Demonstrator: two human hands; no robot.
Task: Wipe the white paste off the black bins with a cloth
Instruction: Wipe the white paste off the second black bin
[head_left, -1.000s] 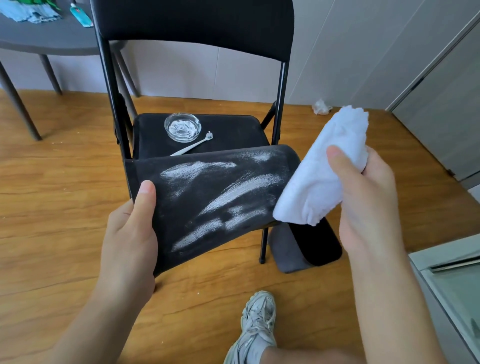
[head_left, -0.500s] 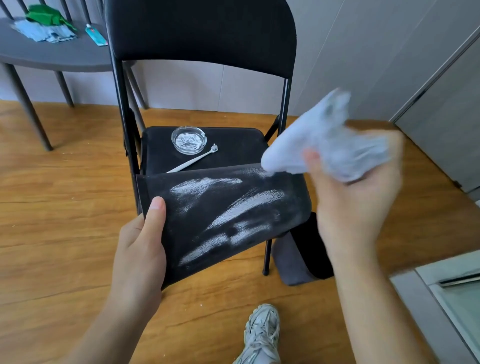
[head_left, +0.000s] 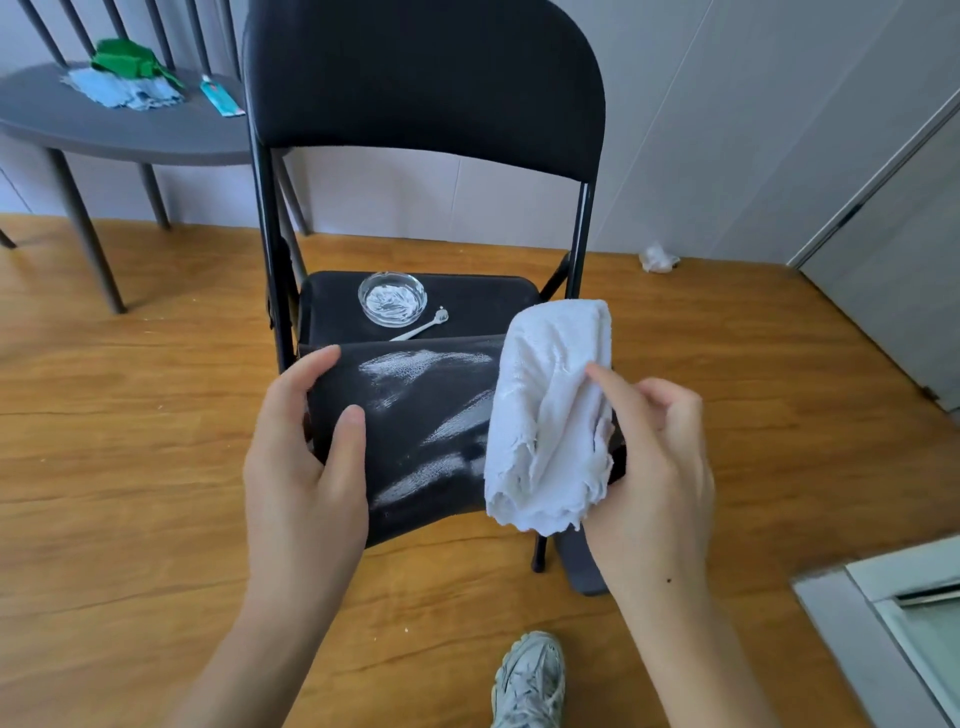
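A soft black fabric bin (head_left: 415, 415) smeared with white paste streaks is held in front of a folding chair. My left hand (head_left: 306, 457) grips its left edge, thumb on the front face and fingers curled over the top. My right hand (head_left: 654, 457) holds a folded white cloth (head_left: 550, 415) against the bin's right part, thumb on the cloth. The cloth hides the bin's right end and some of the streaks.
The black folding chair's seat (head_left: 483, 301) carries a glass dish of white paste (head_left: 392, 299) and a small spoon (head_left: 423, 327). Another dark bin (head_left: 582, 571) lies on the wooden floor under my right hand. A grey table (head_left: 119, 135) stands back left; my shoe (head_left: 530, 680) is below.
My right hand brought the cloth down from above the bin's top right corner onto the bin's right side. My left hand shifted its grip, fingers now curled over the top edge.
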